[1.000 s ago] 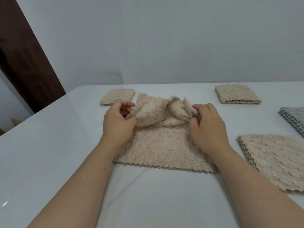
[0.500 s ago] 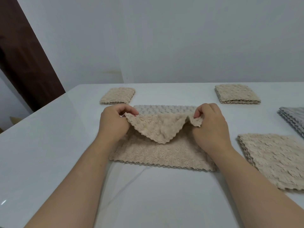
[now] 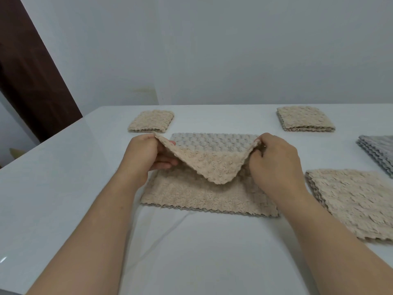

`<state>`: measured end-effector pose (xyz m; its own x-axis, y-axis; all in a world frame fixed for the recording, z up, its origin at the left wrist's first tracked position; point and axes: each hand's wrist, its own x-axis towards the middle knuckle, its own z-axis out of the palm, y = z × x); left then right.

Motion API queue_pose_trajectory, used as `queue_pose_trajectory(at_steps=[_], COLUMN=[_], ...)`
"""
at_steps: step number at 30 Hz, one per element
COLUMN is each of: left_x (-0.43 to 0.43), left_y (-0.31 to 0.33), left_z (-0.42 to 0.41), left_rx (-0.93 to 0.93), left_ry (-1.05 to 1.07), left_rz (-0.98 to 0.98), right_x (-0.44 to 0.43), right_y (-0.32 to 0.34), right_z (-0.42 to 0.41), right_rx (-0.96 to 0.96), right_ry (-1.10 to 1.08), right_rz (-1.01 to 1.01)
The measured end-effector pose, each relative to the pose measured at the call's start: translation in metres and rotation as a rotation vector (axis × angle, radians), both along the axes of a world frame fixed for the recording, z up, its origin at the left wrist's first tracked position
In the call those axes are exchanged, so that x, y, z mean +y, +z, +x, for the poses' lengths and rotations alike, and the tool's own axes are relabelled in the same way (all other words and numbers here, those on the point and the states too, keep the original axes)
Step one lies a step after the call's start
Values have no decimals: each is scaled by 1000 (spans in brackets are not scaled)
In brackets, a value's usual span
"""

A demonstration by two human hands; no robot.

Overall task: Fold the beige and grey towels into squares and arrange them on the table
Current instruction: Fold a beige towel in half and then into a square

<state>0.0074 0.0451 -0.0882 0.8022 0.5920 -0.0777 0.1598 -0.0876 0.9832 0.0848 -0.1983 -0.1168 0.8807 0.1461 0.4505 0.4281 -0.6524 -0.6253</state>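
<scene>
Our left hand (image 3: 146, 158) pinches the far-left corner of the beige towel (image 3: 208, 194), which lies mid-table (image 3: 63, 209), long axis left-right. Our right hand (image 3: 274, 162) pinches the far-right corner. The near edge lies toward us, equally close to the 2 hands.

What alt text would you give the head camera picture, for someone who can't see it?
A person's left hand and right hand pinch two corners of a beige towel on a white table, holding a flap raised above the rest. Two folded beige squares lie beyond; a beige stack and a grey stack sit to the right.
</scene>
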Motion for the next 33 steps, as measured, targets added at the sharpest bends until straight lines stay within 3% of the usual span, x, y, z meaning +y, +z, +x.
queue_pose_trajectory(at_steps=[3,7,11,15,21,25,33], left_x=[-3,5,12,7,16,19,10], left_y=[1,0,-4,-4,2,2,5], left_z=[-2,1,-1,-2,-9,-16,-21], left_rx=[-9,76,264,249,278,355,406], left_ry=[-8,-7,-62,-79,-195,-312,-347], left_rz=[-149,-183,1,119,102,273,439], right_x=[1,2,4,3,2,3,5], right_y=[1,7,9,8,17,21,16], right_z=[-2,-9,-7,-9,-19,-25,-28], right_rx=[55,98,262,356,297,240,182], right_ry=[48,57,26,-5,-16,-16,2], right_rz=[59,99,21,-52,-351,-534,-668])
